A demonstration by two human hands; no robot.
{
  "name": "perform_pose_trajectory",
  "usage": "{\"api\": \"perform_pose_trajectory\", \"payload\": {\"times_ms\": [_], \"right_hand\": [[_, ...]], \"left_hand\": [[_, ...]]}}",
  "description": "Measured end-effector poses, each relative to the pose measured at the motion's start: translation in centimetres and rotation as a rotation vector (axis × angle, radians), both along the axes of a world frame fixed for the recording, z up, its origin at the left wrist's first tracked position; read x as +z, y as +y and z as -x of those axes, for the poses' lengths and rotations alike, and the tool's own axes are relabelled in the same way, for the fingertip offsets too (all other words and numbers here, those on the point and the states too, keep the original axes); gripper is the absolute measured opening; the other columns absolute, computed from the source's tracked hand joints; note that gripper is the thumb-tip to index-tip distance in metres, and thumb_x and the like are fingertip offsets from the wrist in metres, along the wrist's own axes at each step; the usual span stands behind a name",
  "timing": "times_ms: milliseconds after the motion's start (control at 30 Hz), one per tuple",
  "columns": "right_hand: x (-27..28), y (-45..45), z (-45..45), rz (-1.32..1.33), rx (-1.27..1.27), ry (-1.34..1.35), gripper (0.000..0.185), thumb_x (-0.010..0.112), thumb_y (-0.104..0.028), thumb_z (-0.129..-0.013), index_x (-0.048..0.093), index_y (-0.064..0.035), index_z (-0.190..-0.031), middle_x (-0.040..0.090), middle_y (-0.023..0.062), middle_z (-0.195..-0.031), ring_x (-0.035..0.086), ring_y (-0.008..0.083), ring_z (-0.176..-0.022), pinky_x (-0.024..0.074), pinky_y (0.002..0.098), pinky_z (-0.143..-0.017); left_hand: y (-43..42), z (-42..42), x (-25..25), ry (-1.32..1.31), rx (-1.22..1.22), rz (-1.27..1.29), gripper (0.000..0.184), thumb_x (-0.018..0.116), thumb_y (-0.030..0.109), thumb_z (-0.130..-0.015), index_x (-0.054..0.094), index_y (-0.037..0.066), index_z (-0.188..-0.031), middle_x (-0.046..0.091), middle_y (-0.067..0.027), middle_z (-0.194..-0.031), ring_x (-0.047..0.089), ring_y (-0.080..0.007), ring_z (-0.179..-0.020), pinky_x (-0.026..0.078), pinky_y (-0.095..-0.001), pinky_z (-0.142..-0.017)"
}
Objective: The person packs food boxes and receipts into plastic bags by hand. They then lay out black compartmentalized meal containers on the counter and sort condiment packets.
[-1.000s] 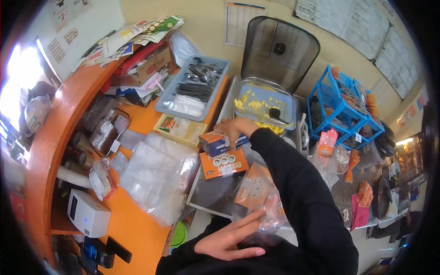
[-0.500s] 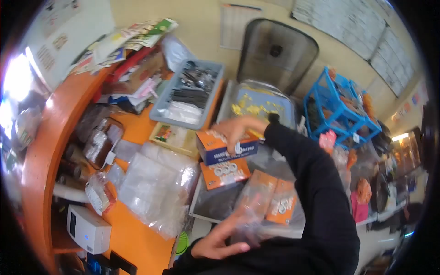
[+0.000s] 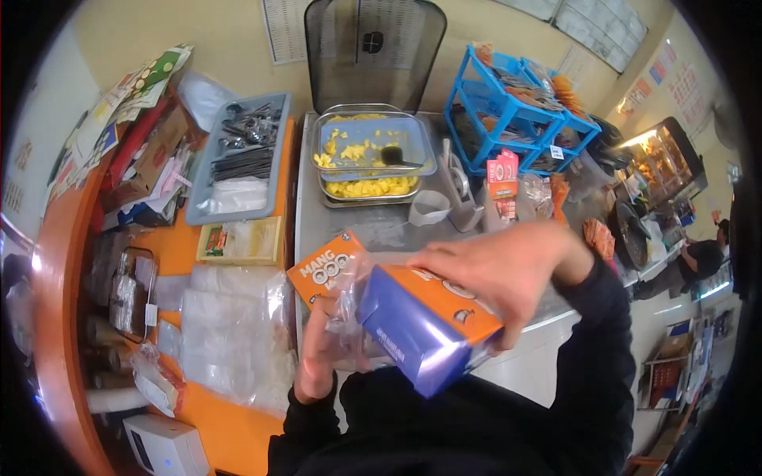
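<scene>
My right hand point(image 3: 508, 274) grips an orange and blue box point(image 3: 421, 325) from above and the right, holding it tilted in front of my body. My left hand point(image 3: 317, 349) is at the box's left, its fingers closed on a crumpled clear plastic bag point(image 3: 347, 317). The bag touches the left end of the box, and its far part is hidden behind the box. Just behind the bag, an orange box point(image 3: 324, 268) with white lettering lies on the grey metal counter point(image 3: 373, 233).
Behind stand a glass tray of yellow pieces point(image 3: 369, 188), a blue rack point(image 3: 508, 107) and a grey cutlery tray point(image 3: 242, 159). Plastic bags point(image 3: 230, 333) cover part of the orange table point(image 3: 226, 428) at left. Another person point(image 3: 702, 258) is at the far right.
The view has swung right. My right hand has lifted the orange and blue box off the stack and brought it toward my body, against the plastic bag in my left hand.
</scene>
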State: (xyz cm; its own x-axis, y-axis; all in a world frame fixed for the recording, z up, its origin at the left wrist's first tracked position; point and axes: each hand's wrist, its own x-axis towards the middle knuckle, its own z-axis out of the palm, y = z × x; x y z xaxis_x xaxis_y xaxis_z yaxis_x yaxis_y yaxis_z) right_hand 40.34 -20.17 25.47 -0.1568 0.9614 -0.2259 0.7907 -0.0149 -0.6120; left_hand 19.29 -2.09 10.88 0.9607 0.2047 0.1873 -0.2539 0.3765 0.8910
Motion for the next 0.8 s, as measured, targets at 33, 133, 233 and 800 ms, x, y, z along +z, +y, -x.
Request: {"api": "perform_pose_trajectory", "payload": {"times_ms": [33, 133, 233, 800], "right_hand": [[-2.7, -1.1, -0.1, -0.043, -0.045, 0.034, 0.100, 0.086, -0.040, -0.055, 0.040, 0.0045, -0.132, 0.058, 0.0247, -0.111, 0.058, 0.0375, -0.105, 0.0480, 0.0371, -0.089], [-5.1, -1.7, 1.3, 0.237, -0.315, -0.077, 0.095, 0.082, -0.043, -0.059, 0.042, 0.0048, -0.130, 0.061, 0.0227, -0.106, 0.061, 0.0369, -0.100, 0.0504, 0.0370, -0.086], [-12.5, -2.4, 1.4, 0.356, -0.649, -0.289, 0.091, 0.074, -0.051, -0.066, 0.043, 0.0054, -0.130, 0.065, 0.0214, -0.104, 0.065, 0.0355, -0.095, 0.0527, 0.0390, -0.081], [-1.0, -3.6, 4.8, -0.002, -0.518, -0.439, 0.044, 0.068, -0.038, -0.082, 0.059, -0.0052, -0.111, 0.066, 0.0191, -0.091, 0.065, 0.0377, -0.081, 0.0517, 0.0459, -0.069]], "left_hand": [[0.6, -0.2, 0.0, -0.013, -0.021, -0.073, 0.103, 0.045, 0.082, -0.079, 0.030, 0.002, -0.143, 0.046, -0.0189, -0.134, 0.065, -0.0258, -0.076, 0.055, -0.0343, -0.058], [0.5, -0.1, 1.7, 0.152, -0.086, 0.048, 0.088, 0.055, 0.074, -0.079, 0.040, 0.004, -0.130, 0.040, -0.0225, -0.143, 0.065, -0.0235, -0.076, 0.056, -0.0325, -0.061], [-1.6, -1.0, 0.4, -0.159, -0.303, 0.112, 0.078, 0.064, 0.058, -0.083, 0.039, 0.004, -0.133, 0.022, -0.0263, -0.154, 0.063, -0.0289, -0.091, 0.056, -0.0336, -0.067], [-1.8, 0.1, 0.3, -0.295, -0.427, -0.236, 0.049, 0.063, 0.004, -0.088, 0.045, 0.006, -0.133, 0.019, -0.0244, -0.157, 0.066, -0.0329, -0.096, 0.053, -0.0357, -0.075]]}}
